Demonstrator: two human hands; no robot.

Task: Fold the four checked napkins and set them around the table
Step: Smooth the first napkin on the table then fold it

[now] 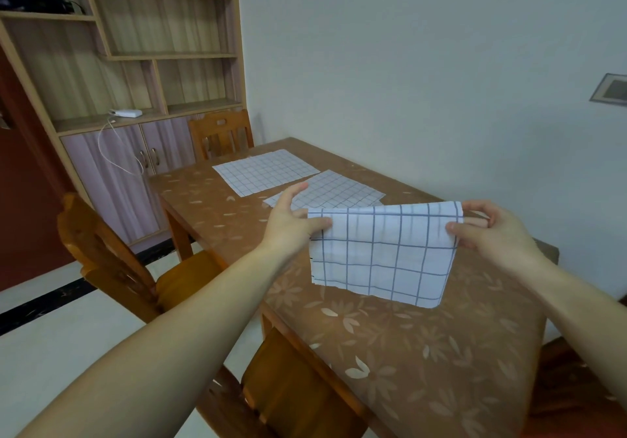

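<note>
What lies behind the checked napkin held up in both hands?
Behind the held napkin, a flat napkin lies on the table; its near edge is covered. Another napkin lies farther back.

1. The left hand [291, 218] and the right hand [488, 225] each pinch a top corner of a folded checked napkin [383, 254], which hangs doubled above the table [424, 369].
2. A second napkin [334, 191] lies flat mid-table, partly hidden behind the held one.
3. A third napkin [264, 173] lies flat nearer the far left corner, just beside the second.
4. Wooden chairs [112, 261] stand along the table's left edge, another at its far end.
</note>
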